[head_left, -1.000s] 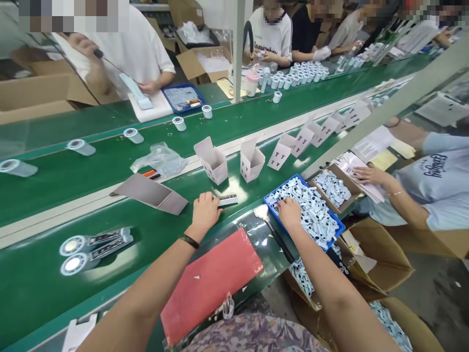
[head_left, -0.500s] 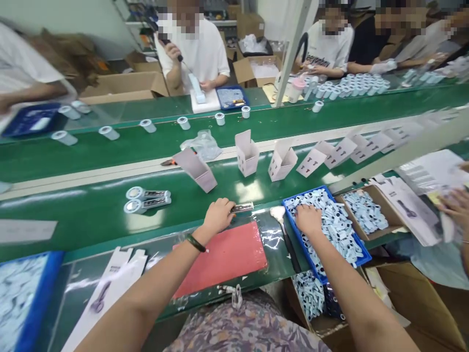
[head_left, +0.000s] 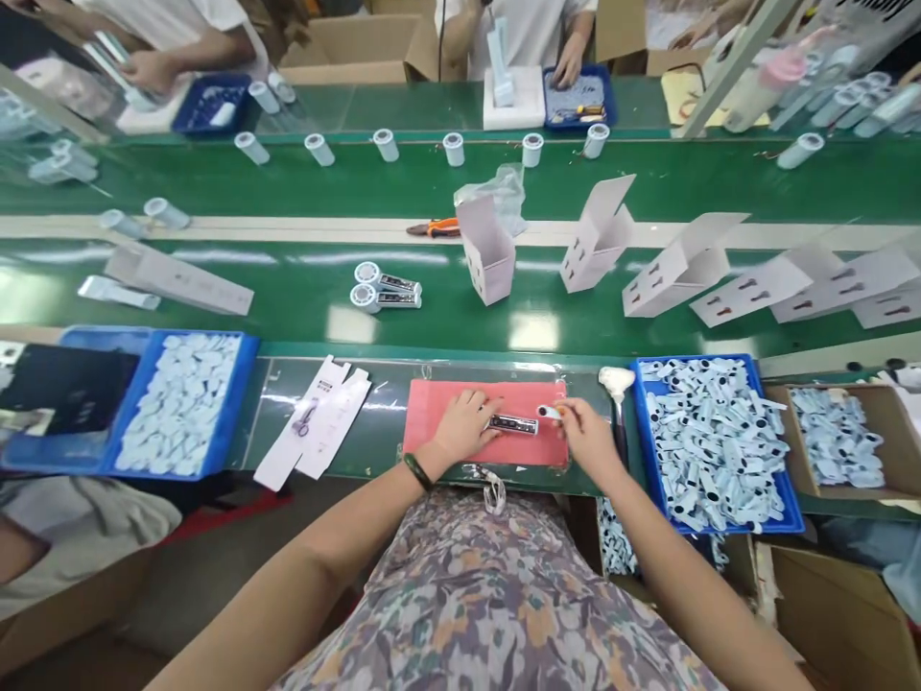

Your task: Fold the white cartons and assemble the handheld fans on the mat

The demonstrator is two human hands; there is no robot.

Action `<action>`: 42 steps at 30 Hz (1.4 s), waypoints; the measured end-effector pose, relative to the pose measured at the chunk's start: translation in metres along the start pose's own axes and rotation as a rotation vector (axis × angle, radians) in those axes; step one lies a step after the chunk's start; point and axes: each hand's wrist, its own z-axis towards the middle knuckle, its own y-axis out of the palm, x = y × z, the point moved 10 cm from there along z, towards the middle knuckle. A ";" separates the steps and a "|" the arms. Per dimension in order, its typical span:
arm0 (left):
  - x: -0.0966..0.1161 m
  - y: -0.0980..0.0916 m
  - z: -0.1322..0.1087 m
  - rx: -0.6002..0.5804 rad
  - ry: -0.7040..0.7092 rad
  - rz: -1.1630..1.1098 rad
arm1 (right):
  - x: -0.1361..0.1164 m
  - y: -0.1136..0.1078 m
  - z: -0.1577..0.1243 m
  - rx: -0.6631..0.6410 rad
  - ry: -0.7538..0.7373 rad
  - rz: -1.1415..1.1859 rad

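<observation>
My left hand [head_left: 466, 429] rests on a red mat [head_left: 438, 408] at the near edge of the bench and holds a slim dark-and-silver device [head_left: 512, 423] flat against it. My right hand [head_left: 586, 437] pinches a small pale blue part [head_left: 550, 412] at the device's right end. Just to the right stands a blue tray [head_left: 787, 509] heaped with several of the same pale blue parts. Two finished flashlight-like units [head_left: 385, 288] lie on the green conveyor belt [head_left: 302, 293] beyond the mat.
Open white cartons [head_left: 487, 251] stand in a row on the belt. Flat cartons [head_left: 317, 422] lie left of the mat, beside another blue tray [head_left: 245, 384] of parts. A brush [head_left: 617, 389] lies between mat and right tray. Orange pliers [head_left: 436, 228] lie by the belt's divider strip. Other people work opposite.
My left hand pulled the device from the belt edge back onto the red mat. My right hand left the blue tray with a small part and came to the device. The view tilted down.
</observation>
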 end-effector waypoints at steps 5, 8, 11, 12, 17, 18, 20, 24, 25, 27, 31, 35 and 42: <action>0.002 -0.009 -0.004 0.113 0.100 -0.208 | -0.032 0.080 -0.009 -0.112 0.009 -0.180; 0.002 -0.007 -0.005 0.144 0.093 -0.248 | -0.034 0.092 -0.005 -0.125 0.019 -0.425; 0.004 -0.002 -0.005 0.152 0.082 -0.259 | -0.036 0.094 -0.006 -0.162 -0.016 -0.562; 0.005 -0.001 -0.005 0.158 0.089 -0.266 | -0.038 0.092 -0.007 -0.164 -0.039 -0.579; 0.009 0.001 -0.001 0.163 0.102 -0.268 | -0.037 0.076 -0.007 -0.057 -0.128 -0.476; 0.008 0.001 0.000 0.151 0.095 -0.260 | -0.033 0.074 -0.004 -0.044 -0.125 -0.423; 0.007 0.001 0.001 0.128 0.082 -0.248 | -0.022 0.073 0.002 -0.057 -0.105 -0.323; 0.013 0.000 -0.010 0.117 0.080 -0.256 | -0.011 0.084 0.005 -0.212 -0.147 -0.315; 0.015 0.000 -0.014 0.122 0.070 -0.263 | -0.012 0.088 0.001 -0.263 -0.176 -0.343; 0.017 0.004 -0.023 0.130 0.024 -0.270 | -0.013 0.095 -0.008 -0.342 -0.221 -0.402; 0.020 0.016 -0.032 0.110 -0.099 -0.243 | -0.016 0.099 -0.020 -0.334 -0.248 -0.479; 0.019 0.019 -0.025 0.069 -0.139 -0.223 | -0.018 0.100 -0.019 -0.299 -0.255 -0.497; 0.019 0.015 -0.021 0.014 -0.087 -0.206 | -0.019 0.101 -0.019 -0.343 -0.275 -0.473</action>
